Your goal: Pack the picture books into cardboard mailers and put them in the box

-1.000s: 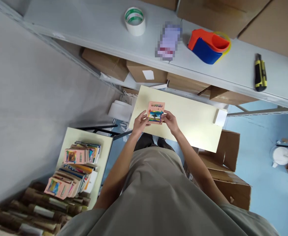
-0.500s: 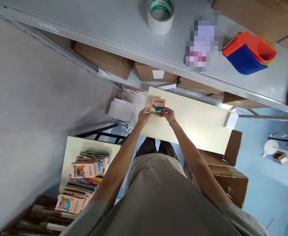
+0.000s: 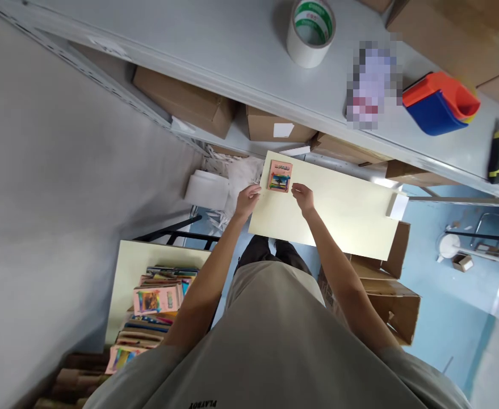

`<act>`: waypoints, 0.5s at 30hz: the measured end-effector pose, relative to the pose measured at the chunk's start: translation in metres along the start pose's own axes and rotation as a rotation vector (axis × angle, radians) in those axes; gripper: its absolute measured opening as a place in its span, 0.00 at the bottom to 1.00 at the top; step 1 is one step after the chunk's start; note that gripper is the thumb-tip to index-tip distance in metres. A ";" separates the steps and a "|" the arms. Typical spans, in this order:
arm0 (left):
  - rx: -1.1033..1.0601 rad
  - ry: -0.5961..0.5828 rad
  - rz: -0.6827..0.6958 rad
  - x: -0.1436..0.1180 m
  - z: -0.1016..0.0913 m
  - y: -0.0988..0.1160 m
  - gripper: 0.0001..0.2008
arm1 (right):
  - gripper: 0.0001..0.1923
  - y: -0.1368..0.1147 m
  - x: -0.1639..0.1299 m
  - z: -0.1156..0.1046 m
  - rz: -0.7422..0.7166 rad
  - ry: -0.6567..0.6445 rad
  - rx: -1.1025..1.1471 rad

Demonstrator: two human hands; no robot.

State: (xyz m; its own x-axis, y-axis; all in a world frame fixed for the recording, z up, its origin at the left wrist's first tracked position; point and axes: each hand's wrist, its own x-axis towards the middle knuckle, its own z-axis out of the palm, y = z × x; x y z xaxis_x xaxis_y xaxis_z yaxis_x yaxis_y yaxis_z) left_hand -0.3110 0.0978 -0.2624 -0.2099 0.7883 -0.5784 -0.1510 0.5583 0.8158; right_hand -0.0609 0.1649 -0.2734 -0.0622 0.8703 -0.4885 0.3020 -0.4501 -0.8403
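Observation:
A small pink book (image 3: 280, 177) with a colourful picture on its cover lies flat on the cream tabletop (image 3: 343, 210), near its far left corner. My left hand (image 3: 247, 200) is just left of the book, over the table's left edge, its fingers loosely bent and holding nothing. On the other side my right hand (image 3: 303, 198) hovers close to the book's lower right edge. Its fingers are slightly apart, and nothing shows in them. Neither hand grips the book.
Stacked books (image 3: 158, 298) stand on a side table at lower left. The grey shelf (image 3: 215, 51) above carries a tape roll (image 3: 311, 42), an orange and blue tape dispenser (image 3: 440, 102) and a utility knife (image 3: 498, 152). An open cardboard box (image 3: 391, 309) sits at right.
Both hands have let go of the pink book and drawn apart from it. The book now lies on the table near the far left corner. The view has shifted slightly.

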 end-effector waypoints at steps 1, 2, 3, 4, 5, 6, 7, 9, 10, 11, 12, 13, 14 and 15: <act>-0.046 0.015 0.024 -0.014 -0.007 0.003 0.24 | 0.26 -0.007 -0.010 -0.002 0.007 0.023 0.009; -0.087 0.036 0.051 -0.028 -0.015 0.007 0.24 | 0.27 -0.014 -0.021 -0.005 0.007 0.037 0.021; -0.121 0.064 0.083 -0.043 -0.022 0.011 0.25 | 0.27 -0.022 -0.032 -0.007 -0.004 0.037 0.035; -0.149 0.101 0.117 -0.058 -0.029 0.015 0.25 | 0.27 -0.030 -0.043 -0.009 -0.026 0.019 0.047; -0.173 0.144 0.150 -0.074 -0.036 0.019 0.26 | 0.27 -0.039 -0.053 -0.011 -0.058 -0.009 0.053; -0.192 0.191 0.182 -0.090 -0.042 0.022 0.27 | 0.26 -0.047 -0.063 -0.013 -0.089 -0.038 0.054; -0.207 0.243 0.211 -0.107 -0.047 0.025 0.27 | 0.25 -0.055 -0.073 -0.015 -0.119 -0.068 0.053; -0.232 0.355 0.263 -0.142 -0.054 0.030 0.26 | 0.23 -0.069 -0.090 -0.015 -0.179 -0.135 0.047; -0.241 0.410 0.287 -0.161 -0.056 0.030 0.26 | 0.22 -0.075 -0.098 -0.014 -0.210 -0.172 0.046; -0.248 0.463 0.310 -0.182 -0.057 0.030 0.26 | 0.21 -0.080 -0.107 -0.012 -0.240 -0.211 0.050; -0.253 0.513 0.330 -0.204 -0.057 0.029 0.26 | 0.20 -0.084 -0.116 -0.008 -0.267 -0.253 0.057; -0.258 0.558 0.347 -0.227 -0.056 0.026 0.27 | 0.19 -0.087 -0.125 -0.003 -0.291 -0.297 0.066; -0.262 0.601 0.361 -0.252 -0.054 0.021 0.27 | 0.19 -0.089 -0.136 0.003 -0.311 -0.343 0.077; -0.267 0.645 0.374 -0.276 -0.052 0.016 0.27 | 0.19 -0.091 -0.148 0.010 -0.328 -0.389 0.088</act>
State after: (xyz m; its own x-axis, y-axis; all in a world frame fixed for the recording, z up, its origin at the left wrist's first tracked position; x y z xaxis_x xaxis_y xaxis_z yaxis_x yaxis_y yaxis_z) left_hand -0.3057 -0.1249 -0.0900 -0.7987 0.5602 -0.2195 -0.1697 0.1402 0.9755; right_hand -0.0891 0.0749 -0.1275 -0.4949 0.8371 -0.2329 0.1268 -0.1956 -0.9725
